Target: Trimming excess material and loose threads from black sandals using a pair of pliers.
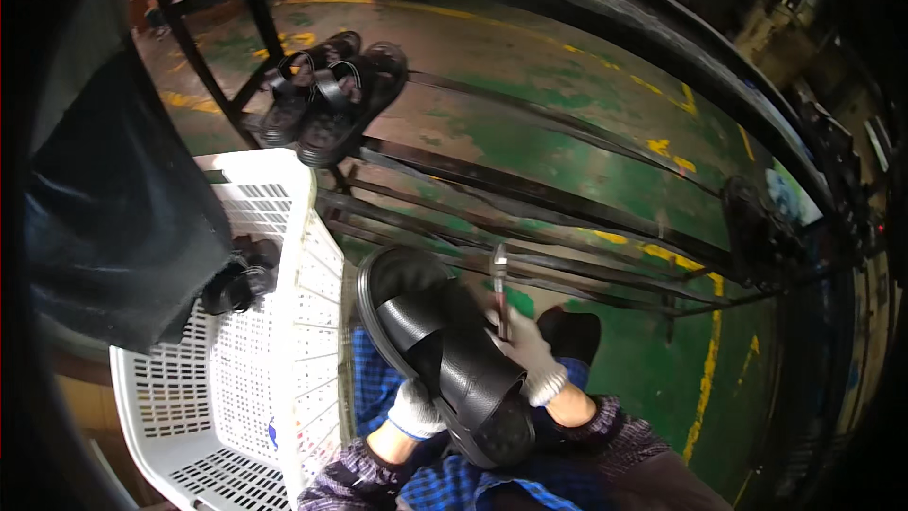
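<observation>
person's sitting w/ a black sandal (pixel 445 360) across the lap, sole side partly turned away, crossed straps facing up. left hand (pixel 414 410), in a white knit glove, is under the heel end of the sandal, fingers curled round its edge & gripping it. right hand (pixel 526 350), also gloved, is clenched on a small metal tool (pixel 499 286) – looks like a blade or scraper, can't tell which – held upright just beside the sandal's right edge, tip sticking up past the toe end. tool touches or nearly touches the sandal rim; can't tell exactly.

just left of the sandal: a white plastic crate (pixel 284 322) w/ slotted walls, rim close to the toe end. inside it, by the far wall, another dark sandal (pixel 241 279), partly hidden by a dark cloth (pixel 113 227) hanging over the crate's left side.

beyond the sandal, up & left of it, a pair of black sandals (pixel 326 99) sits on a black metal rack (pixel 530 199) whose bars run across behind the sandal's toe. under the rack, green floor (pixel 586 123) w/ worn yellow marks. below the sandal: blue checked fabric (pixel 378 369) on the person's legs.
</observation>
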Motion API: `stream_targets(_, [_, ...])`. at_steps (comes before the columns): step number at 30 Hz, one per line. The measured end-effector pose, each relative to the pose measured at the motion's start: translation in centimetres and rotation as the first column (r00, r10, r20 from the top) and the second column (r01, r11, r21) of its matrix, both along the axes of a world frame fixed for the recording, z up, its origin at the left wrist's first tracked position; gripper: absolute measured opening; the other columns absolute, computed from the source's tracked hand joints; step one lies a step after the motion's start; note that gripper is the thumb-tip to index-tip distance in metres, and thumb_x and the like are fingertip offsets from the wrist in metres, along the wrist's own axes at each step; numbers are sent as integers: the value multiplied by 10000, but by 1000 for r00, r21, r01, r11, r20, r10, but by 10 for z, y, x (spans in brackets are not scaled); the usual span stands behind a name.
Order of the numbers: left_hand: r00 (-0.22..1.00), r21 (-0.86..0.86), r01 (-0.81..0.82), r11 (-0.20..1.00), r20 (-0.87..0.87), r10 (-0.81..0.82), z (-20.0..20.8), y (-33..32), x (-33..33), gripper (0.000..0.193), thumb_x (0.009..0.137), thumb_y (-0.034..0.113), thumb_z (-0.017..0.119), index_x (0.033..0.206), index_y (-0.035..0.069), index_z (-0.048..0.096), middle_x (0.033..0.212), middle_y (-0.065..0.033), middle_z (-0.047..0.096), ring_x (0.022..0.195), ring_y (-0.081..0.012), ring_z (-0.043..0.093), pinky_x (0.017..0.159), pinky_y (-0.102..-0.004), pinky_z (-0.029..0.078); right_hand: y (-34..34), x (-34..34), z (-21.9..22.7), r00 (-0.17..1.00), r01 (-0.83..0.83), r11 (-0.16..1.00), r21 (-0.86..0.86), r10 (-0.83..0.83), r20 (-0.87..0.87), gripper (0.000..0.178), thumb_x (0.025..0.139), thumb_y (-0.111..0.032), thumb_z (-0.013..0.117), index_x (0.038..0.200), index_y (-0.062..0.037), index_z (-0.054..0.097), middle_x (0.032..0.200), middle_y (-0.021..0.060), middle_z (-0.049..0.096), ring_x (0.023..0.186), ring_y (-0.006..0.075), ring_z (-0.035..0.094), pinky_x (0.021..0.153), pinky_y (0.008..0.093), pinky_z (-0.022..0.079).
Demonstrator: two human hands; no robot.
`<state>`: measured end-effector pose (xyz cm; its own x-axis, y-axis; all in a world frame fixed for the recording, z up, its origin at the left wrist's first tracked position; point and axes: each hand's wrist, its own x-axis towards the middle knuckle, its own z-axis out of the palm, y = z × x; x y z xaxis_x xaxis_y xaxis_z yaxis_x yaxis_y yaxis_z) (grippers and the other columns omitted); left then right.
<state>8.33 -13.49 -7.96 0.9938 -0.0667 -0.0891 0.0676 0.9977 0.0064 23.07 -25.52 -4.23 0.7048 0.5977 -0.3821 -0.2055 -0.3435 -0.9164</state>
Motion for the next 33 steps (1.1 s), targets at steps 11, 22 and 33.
stream_targets(11, [931,227,-203,953,-258,260,79,58,53,381,849,251,553,1102,-30,600,1013,-166,672,932,-272,654,889,-409,529,-15,-11,71,371,-734,674,-83,501,782,223,687,-90,685,896,-14,693,1018,122,530,1124,345,532,1039,484,414])
stream_targets(22, [976,138,-103,985,-176,126,64,69,45,473,773,95,592,1213,-72,539,1142,-225,633,1024,-371,634,945,-502,504,-14,9,99,953,85,974,210,-141,268,479,849,-166,645,1285,8,552,1183,103,637,947,152,587,873,295,462])
stream_targets(33, [984,60,-158,986,-70,162,94,76,68,665,675,87,579,1321,-21,460,1194,-241,590,1063,-414,596,934,-509,510,5,4,54,711,-114,966,-231,242,660,293,816,-140,669,1040,24,574,945,174,606,796,375,613,705,434,511])
